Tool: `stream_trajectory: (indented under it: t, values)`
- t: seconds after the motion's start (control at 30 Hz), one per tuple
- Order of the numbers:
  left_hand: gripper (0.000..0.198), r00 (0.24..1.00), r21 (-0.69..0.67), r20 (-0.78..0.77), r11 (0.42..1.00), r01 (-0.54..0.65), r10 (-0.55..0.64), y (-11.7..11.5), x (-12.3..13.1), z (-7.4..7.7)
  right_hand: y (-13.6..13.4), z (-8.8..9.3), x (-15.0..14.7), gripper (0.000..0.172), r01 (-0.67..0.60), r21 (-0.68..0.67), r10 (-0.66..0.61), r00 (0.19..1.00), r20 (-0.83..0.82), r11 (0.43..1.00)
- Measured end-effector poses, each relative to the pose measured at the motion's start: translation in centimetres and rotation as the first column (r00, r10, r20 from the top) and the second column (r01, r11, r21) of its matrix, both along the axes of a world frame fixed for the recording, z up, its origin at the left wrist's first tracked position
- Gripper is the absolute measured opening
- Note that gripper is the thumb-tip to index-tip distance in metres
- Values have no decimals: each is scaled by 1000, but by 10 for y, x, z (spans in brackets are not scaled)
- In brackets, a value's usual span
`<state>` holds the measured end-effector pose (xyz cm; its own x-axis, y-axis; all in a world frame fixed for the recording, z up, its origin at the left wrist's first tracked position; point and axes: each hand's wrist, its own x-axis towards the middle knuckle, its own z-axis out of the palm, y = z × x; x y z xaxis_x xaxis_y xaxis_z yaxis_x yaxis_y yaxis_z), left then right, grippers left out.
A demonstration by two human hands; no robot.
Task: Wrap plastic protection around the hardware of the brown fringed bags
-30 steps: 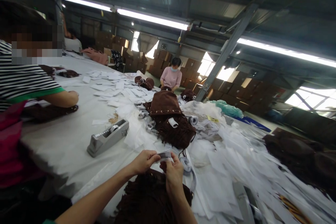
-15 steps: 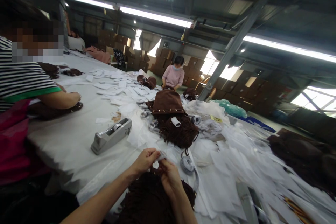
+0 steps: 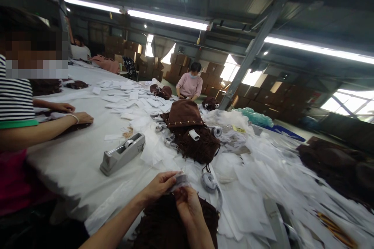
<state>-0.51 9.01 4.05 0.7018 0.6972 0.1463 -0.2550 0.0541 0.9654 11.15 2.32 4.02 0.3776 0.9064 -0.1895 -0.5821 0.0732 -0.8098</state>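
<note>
Between both hands is a small rolled grey strip with whitish wrapping (image 3: pixel 181 180). My left hand (image 3: pixel 162 185) pinches its left side with thumb and fingers. From below and to the right, my right hand (image 3: pixel 186 201) grips the same roll. Directly under the hands lies a brown fringed bag (image 3: pixel 163 223), partly covered by my right forearm. Beyond them sits another brown fringed bag (image 3: pixel 187 114) with a row of metal eyelets and a small white wrapped piece (image 3: pixel 194 135) on it. A coiled grey strip (image 3: pixel 209 182) rests just right of my hands.
A grey tape dispenser (image 3: pixel 122 153) stands at left; a second dispenser (image 3: pixel 279 221) is lower right, near orange-handled scissors (image 3: pixel 336 229). White sheets (image 3: pixel 245 202) cover the right side. A co-worker's hand (image 3: pixel 83 118) works at left, and another person (image 3: pixel 189 83) stands across the table.
The grey roll shows more plainly between my hands, which have shifted slightly. The co-worker at left has moved their arms, and both their hands now show. The camera view has shifted a little.
</note>
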Motion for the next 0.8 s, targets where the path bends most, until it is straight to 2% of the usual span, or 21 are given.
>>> stream_trajectory:
  t: [0.1,0.2,0.33,0.43,0.53,0.6,0.67,0.7,0.8]
  values:
    - [53,1000,110,-20,994,3,-1,-5,-1,4,-1,1,-3,19,33,-118,-57,976,-210,992]
    - [44,993,252,-46,963,-97,112,-13,2,4,-3,1,-6,23,42,-177,-78,976,-205,983]
    - [39,971,285,-29,933,-219,237,-22,8,-3,-7,2,-10,31,44,-194,-49,999,-21,980]
    - [39,969,255,-35,939,-229,246,-22,10,-5,-8,2,-8,26,78,-188,-25,963,269,979]
    - [42,979,224,-88,961,-161,184,-14,6,-3,-13,4,-1,30,75,-155,33,802,597,985]
    - [44,985,192,-124,977,-95,120,-7,1,1,-19,10,7,36,35,-65,25,664,747,997]
    - [46,989,156,-142,987,-27,49,-2,-3,4,-23,20,15,55,-63,49,-11,505,863,997]
    - [47,989,140,-146,990,19,2,-1,-5,6,-24,25,20,59,-137,81,-17,412,911,987]
    - [49,970,80,-180,980,182,-165,0,-5,12,-19,36,30,44,-304,56,-14,140,990,951]
